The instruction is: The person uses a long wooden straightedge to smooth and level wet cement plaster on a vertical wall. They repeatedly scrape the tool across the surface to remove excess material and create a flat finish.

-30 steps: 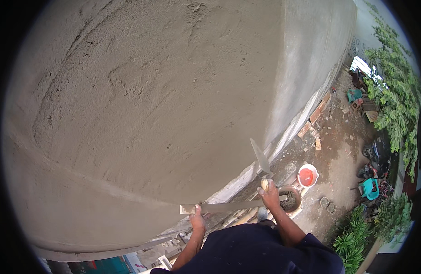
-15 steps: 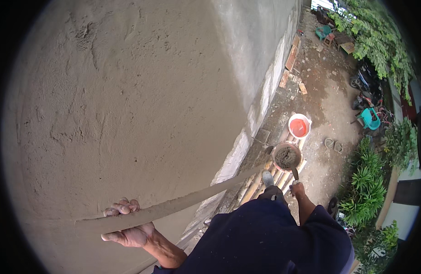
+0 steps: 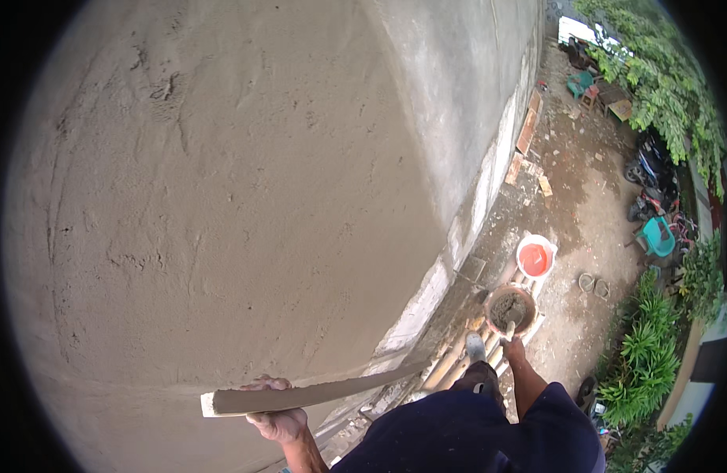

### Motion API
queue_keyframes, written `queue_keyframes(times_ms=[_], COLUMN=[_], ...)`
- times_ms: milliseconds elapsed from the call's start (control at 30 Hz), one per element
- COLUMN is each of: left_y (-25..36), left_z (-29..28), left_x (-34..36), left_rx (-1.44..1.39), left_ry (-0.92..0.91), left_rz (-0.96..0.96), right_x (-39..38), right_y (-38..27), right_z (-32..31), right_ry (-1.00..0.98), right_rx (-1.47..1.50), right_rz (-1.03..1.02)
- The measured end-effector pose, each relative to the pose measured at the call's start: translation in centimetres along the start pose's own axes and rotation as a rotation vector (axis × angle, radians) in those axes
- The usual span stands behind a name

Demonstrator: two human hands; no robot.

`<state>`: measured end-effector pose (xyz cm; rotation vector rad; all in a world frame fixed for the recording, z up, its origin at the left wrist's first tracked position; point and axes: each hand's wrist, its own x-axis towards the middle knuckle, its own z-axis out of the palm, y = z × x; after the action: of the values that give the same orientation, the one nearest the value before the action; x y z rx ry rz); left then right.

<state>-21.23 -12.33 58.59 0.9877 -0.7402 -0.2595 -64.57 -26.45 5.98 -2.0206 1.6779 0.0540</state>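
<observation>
Fresh grey-brown mortar covers the wall (image 3: pixel 245 205) at my left. My left hand (image 3: pixel 281 424) grips a long straightedge (image 3: pixel 332 392) near its pale end, thumb side below it and fingers over the far edge. Wet mortar coats the bar, whose other end runs towards the foot of the wall. My right hand (image 3: pixel 515 348) is closed round the handle of a trowel (image 3: pixel 510 325). The trowel reaches into a round tub (image 3: pixel 533 309) of mortar (image 3: pixel 505 306), its blade partly hidden there.
A white bucket (image 3: pixel 550 247) with something orange-red inside stands beyond the tub. Both rest on bamboo poles (image 3: pixel 455 361), where my foot (image 3: pixel 475 345) also stands. Sandals (image 3: pixel 594 285), a green chair (image 3: pixel 657 236), motorbikes (image 3: pixel 650 169) and plants (image 3: pixel 636 335) lie to the right.
My left hand has turned the straightedge, bringing its pale end face into view. The trowel, formerly at the tub's near rim, now reaches into the mortar. My view has shifted.
</observation>
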Motion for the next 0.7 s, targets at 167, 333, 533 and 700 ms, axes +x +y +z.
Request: queue_keyframes(times_ms=[167,333,533,700], left_y=[2.1,7.4,12.7,10.4], left_z=[-2.1,-4.1,-11.2,-22.9], left_x=[1.1,2.2,0.3,-4.2], left_rx=[-0.033,-0.182,-0.367,-0.492], left_ry=[0.190,0.488,0.699,1.113], left_rz=[0.071,0.167,0.229,0.203], right_x=[3.4,2.2,-0.4,0.2], right_y=[-9.3,-28.1,-37.7,-41.3], right_z=[2.0,-4.7,-13.9,-20.7], right_ry=[-0.647,-0.951,-0.970,-0.553], right_rx=[-0.081,1.421,2.431,2.133], right_rz=[-0.597,0.034,-0.054,-0.136])
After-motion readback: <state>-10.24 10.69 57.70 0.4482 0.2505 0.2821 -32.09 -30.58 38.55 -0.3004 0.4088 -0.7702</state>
